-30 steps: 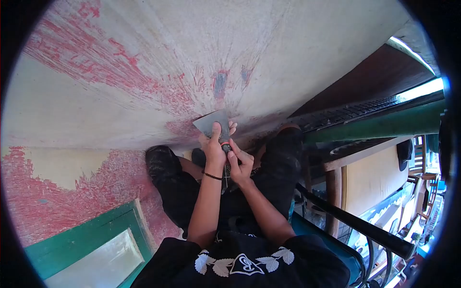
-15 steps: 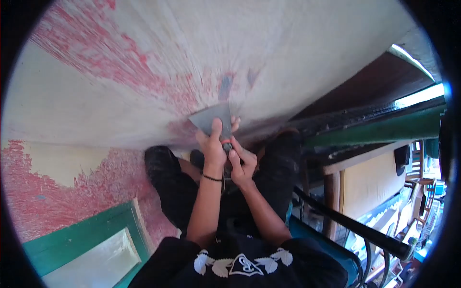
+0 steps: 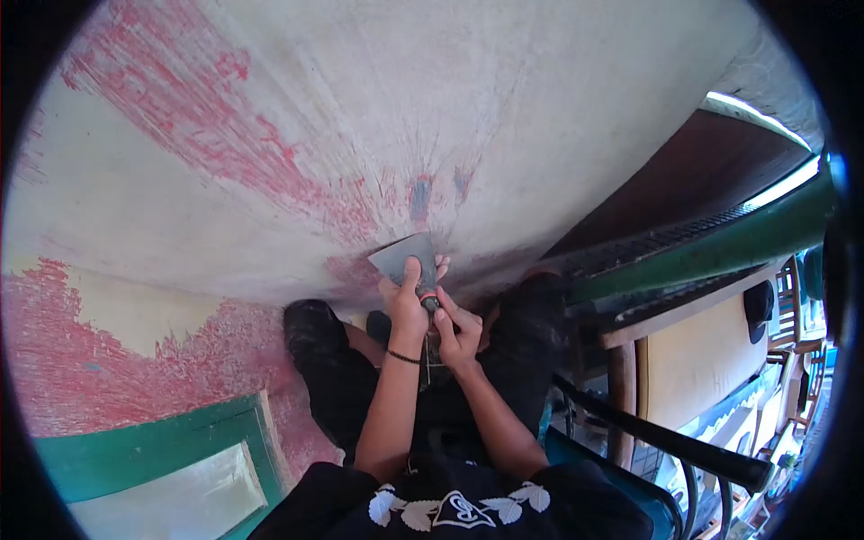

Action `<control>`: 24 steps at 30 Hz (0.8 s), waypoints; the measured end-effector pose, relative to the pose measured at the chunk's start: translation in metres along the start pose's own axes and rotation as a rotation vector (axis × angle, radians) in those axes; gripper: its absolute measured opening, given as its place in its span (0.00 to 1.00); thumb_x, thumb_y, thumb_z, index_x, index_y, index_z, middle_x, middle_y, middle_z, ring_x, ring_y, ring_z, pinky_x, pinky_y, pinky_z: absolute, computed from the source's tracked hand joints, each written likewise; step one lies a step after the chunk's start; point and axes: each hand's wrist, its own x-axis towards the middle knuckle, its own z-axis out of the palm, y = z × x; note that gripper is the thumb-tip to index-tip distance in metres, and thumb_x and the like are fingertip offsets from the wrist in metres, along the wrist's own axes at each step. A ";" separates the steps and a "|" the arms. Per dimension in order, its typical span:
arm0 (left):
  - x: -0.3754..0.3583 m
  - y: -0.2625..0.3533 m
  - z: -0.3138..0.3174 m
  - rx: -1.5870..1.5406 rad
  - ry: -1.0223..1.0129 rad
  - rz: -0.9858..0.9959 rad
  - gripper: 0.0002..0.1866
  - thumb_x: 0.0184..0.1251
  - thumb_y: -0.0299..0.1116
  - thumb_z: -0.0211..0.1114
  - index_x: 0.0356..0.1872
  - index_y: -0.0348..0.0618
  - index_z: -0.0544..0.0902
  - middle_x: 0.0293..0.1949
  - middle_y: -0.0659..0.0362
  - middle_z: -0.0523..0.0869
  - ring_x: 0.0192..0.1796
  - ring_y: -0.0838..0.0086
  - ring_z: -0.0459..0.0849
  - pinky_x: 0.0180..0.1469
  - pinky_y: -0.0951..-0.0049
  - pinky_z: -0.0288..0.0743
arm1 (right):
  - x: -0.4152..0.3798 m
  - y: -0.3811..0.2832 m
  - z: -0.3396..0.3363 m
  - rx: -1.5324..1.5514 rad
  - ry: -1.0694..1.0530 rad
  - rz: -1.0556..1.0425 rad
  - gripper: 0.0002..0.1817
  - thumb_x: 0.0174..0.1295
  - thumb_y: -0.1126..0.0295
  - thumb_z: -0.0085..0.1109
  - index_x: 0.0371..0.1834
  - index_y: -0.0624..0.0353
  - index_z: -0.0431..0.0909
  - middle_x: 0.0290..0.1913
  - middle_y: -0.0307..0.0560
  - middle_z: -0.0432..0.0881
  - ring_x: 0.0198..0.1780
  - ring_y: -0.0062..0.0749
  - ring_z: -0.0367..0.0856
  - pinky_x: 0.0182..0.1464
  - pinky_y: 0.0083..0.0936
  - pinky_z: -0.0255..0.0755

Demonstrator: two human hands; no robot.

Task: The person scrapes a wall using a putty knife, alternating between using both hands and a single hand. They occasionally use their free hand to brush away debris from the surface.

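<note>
A wide, flat metal scraper [image 3: 399, 256] with a dark handle and a red band is held between both hands, its blade pointing up and left against the wall [image 3: 378, 108]. My left hand [image 3: 411, 306], with a dark bracelet on its wrist, is closed round the scraper, the thumb lying on the blade's lower part. My right hand [image 3: 459, 331] grips the end of the handle with its fingers. The wall surface is whitish, with scraped red streaks and a small grey-blue patch [image 3: 420, 196] just above the blade.
A green-framed panel [image 3: 171, 439] is at the lower left. To the right are a green beam [image 3: 702, 256], a padded tan board [image 3: 697, 355] with a dark cap [image 3: 759, 310], a black metal armrest [image 3: 666, 436] and wooden chairs [image 3: 810, 378]. My dark-clothed knees flank the hands.
Both hands and the scraper sit lower in the view. The wall, the green panel and the knees have also shifted somewhat in the view. The grip looks the same.
</note>
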 end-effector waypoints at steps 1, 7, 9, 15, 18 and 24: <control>-0.002 0.003 0.002 0.007 -0.001 0.019 0.23 0.75 0.38 0.68 0.54 0.23 0.77 0.42 0.43 0.87 0.44 0.53 0.91 0.49 0.62 0.89 | 0.002 -0.010 -0.001 -0.002 -0.002 -0.021 0.20 0.68 0.76 0.58 0.62 0.67 0.82 0.39 0.57 0.90 0.37 0.25 0.88 0.45 0.25 0.78; -0.004 -0.016 -0.016 0.022 0.054 -0.059 0.25 0.74 0.39 0.69 0.53 0.21 0.77 0.45 0.41 0.87 0.44 0.53 0.91 0.49 0.62 0.89 | -0.027 0.011 -0.001 -0.002 -0.006 0.152 0.19 0.69 0.75 0.58 0.62 0.67 0.82 0.44 0.61 0.90 0.48 0.35 0.91 0.56 0.29 0.78; 0.000 -0.009 -0.007 0.028 0.046 -0.038 0.25 0.73 0.39 0.70 0.53 0.21 0.76 0.44 0.41 0.87 0.44 0.53 0.91 0.49 0.62 0.89 | -0.019 0.004 0.005 -0.040 0.035 0.055 0.19 0.69 0.75 0.58 0.62 0.66 0.82 0.43 0.61 0.90 0.47 0.34 0.91 0.55 0.29 0.78; -0.004 -0.011 -0.007 0.017 0.050 -0.023 0.23 0.74 0.38 0.68 0.54 0.23 0.76 0.43 0.42 0.88 0.44 0.54 0.91 0.48 0.63 0.89 | -0.008 0.005 0.002 -0.029 0.030 0.020 0.19 0.68 0.76 0.58 0.61 0.67 0.83 0.37 0.57 0.89 0.35 0.29 0.88 0.45 0.26 0.78; 0.004 0.016 0.021 0.017 -0.026 0.062 0.22 0.75 0.38 0.68 0.51 0.23 0.78 0.41 0.43 0.88 0.43 0.55 0.91 0.48 0.63 0.88 | 0.025 -0.009 0.004 0.009 0.039 -0.118 0.19 0.68 0.77 0.57 0.61 0.68 0.83 0.30 0.51 0.86 0.31 0.28 0.85 0.40 0.26 0.77; 0.002 0.020 0.014 0.040 -0.053 0.010 0.21 0.75 0.38 0.67 0.52 0.24 0.78 0.41 0.44 0.88 0.43 0.56 0.91 0.48 0.63 0.89 | 0.017 -0.015 0.007 0.041 0.019 -0.045 0.19 0.68 0.78 0.57 0.61 0.68 0.83 0.32 0.52 0.88 0.33 0.29 0.86 0.42 0.26 0.78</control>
